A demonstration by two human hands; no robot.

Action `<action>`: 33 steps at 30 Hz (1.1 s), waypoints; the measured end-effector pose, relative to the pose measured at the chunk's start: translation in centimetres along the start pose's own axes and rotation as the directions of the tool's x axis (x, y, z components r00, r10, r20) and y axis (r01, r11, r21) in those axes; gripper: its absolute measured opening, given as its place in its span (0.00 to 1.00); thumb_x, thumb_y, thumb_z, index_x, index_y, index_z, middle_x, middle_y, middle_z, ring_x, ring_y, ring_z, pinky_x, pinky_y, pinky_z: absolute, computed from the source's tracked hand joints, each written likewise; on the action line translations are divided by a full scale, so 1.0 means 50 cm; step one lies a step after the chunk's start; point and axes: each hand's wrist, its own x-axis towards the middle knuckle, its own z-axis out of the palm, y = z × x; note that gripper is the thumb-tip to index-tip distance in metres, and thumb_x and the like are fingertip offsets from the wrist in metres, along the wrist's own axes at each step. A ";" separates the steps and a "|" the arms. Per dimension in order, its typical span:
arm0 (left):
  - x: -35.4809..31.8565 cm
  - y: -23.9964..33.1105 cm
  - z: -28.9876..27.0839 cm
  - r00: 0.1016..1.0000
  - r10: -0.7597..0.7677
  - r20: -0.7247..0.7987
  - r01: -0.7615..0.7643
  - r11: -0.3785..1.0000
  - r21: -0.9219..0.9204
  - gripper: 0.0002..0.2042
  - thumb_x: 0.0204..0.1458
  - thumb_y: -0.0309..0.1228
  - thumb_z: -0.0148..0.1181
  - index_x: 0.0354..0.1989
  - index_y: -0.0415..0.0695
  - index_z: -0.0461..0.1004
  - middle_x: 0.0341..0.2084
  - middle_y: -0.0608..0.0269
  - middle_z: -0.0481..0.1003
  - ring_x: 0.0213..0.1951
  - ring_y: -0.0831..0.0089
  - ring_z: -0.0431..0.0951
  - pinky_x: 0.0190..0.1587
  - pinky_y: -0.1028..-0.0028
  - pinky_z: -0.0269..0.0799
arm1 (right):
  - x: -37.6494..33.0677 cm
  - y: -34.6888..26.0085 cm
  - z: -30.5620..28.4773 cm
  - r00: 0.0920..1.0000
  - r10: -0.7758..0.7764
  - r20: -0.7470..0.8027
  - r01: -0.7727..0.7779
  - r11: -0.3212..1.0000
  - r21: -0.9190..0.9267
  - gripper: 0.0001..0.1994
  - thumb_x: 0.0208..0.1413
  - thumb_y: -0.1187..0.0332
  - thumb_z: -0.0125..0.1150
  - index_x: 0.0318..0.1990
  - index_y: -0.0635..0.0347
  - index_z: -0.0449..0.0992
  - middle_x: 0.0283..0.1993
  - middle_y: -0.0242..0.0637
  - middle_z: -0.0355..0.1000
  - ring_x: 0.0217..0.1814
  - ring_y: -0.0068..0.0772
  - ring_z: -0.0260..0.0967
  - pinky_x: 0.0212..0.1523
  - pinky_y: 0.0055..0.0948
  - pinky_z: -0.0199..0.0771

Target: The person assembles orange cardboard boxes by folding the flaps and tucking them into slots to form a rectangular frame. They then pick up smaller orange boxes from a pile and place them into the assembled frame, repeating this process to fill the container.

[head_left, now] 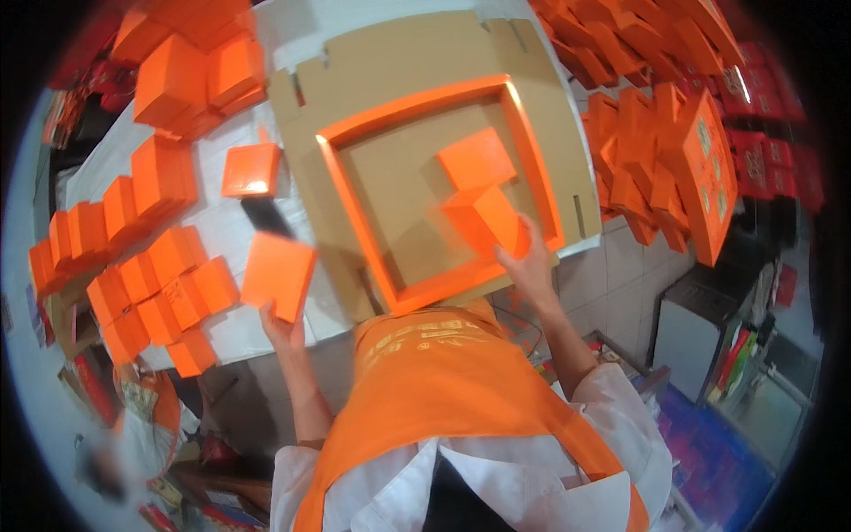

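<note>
Head view. The large orange tray (355, 191), rimmed and lined with brown card, lies on the white table (222, 230) and serves as landmark. Inside it, toward its right rim, the right hand (529, 262) grips a small orange box (486, 220), fingers closed on the box's near edge; a second small box (476, 158) sits just beyond, touching it. Left of the tray, the left hand (282, 330) holds a flat orange lid (278, 274) by its lower edge, raised over the table's near edge. Further left, rows of orange boxes (164, 288) crowd the table. Judged from this, the held box seats best if lowered squarely beside its neighbour, corners aligned with the tray rim.
</note>
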 end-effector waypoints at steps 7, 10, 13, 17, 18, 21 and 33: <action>-0.010 -0.043 -0.010 0.993 -0.116 -0.006 0.116 0.993 -0.011 0.17 0.45 0.31 0.54 0.46 0.42 0.66 0.44 0.62 0.70 0.47 0.66 0.70 0.48 0.63 0.67 | -0.079 0.049 0.054 0.943 -0.325 0.074 0.331 0.884 -0.330 0.29 0.46 0.68 0.62 0.55 0.65 0.58 0.56 0.49 0.58 0.60 0.50 0.53 0.59 0.43 0.52; -0.002 -0.054 -0.004 0.994 -0.109 -0.009 0.110 0.994 0.021 0.17 0.45 0.30 0.53 0.46 0.42 0.65 0.44 0.61 0.70 0.46 0.66 0.70 0.48 0.62 0.67 | -0.097 0.091 0.062 0.974 -0.213 0.083 0.226 0.954 -0.196 0.26 0.48 0.69 0.58 0.55 0.65 0.58 0.58 0.50 0.56 0.61 0.50 0.50 0.59 0.43 0.51; 0.010 -0.058 -0.023 0.994 -0.113 -0.008 0.114 0.991 0.065 0.18 0.45 0.30 0.52 0.47 0.42 0.65 0.44 0.61 0.69 0.46 0.65 0.70 0.48 0.62 0.67 | -0.082 0.153 0.037 0.992 -0.101 0.075 0.115 0.970 -0.214 0.26 0.50 0.69 0.56 0.56 0.65 0.56 0.59 0.50 0.54 0.63 0.50 0.48 0.59 0.43 0.51; 0.052 -0.081 -0.102 0.983 -0.185 0.015 0.184 0.981 0.056 0.20 0.43 0.30 0.50 0.49 0.43 0.64 0.46 0.60 0.70 0.47 0.63 0.71 0.47 0.63 0.69 | -0.005 0.205 -0.010 0.983 -0.184 0.022 0.180 0.914 -0.363 0.25 0.51 0.69 0.55 0.56 0.65 0.56 0.58 0.50 0.54 0.63 0.49 0.47 0.59 0.43 0.50; 0.055 -0.089 -0.118 0.980 -0.195 0.025 0.193 0.979 0.062 0.20 0.44 0.31 0.49 0.49 0.43 0.64 0.46 0.60 0.70 0.47 0.63 0.71 0.47 0.63 0.69 | 0.019 0.221 -0.017 0.974 -0.227 0.013 0.208 0.868 -0.450 0.25 0.51 0.69 0.55 0.56 0.65 0.56 0.58 0.49 0.54 0.63 0.49 0.47 0.59 0.43 0.49; 0.062 -0.109 -0.136 0.976 -0.212 0.054 0.211 0.977 0.031 0.21 0.43 0.32 0.49 0.49 0.43 0.64 0.45 0.59 0.70 0.46 0.62 0.71 0.48 0.62 0.68 | 0.106 0.184 -0.031 0.912 -0.408 0.048 0.356 0.726 -0.589 0.26 0.49 0.68 0.56 0.56 0.61 0.57 0.59 0.46 0.54 0.62 0.46 0.48 0.58 0.43 0.49; 0.084 -0.125 -0.158 0.977 -0.197 0.082 0.206 0.971 -0.121 0.23 0.40 0.31 0.50 0.49 0.43 0.64 0.44 0.57 0.69 0.46 0.59 0.70 0.47 0.61 0.67 | 0.371 0.159 0.051 0.890 -0.455 0.018 0.226 0.407 -0.885 0.25 0.46 0.73 0.53 0.56 0.55 0.58 0.59 0.36 0.55 0.64 0.36 0.48 0.59 0.49 0.46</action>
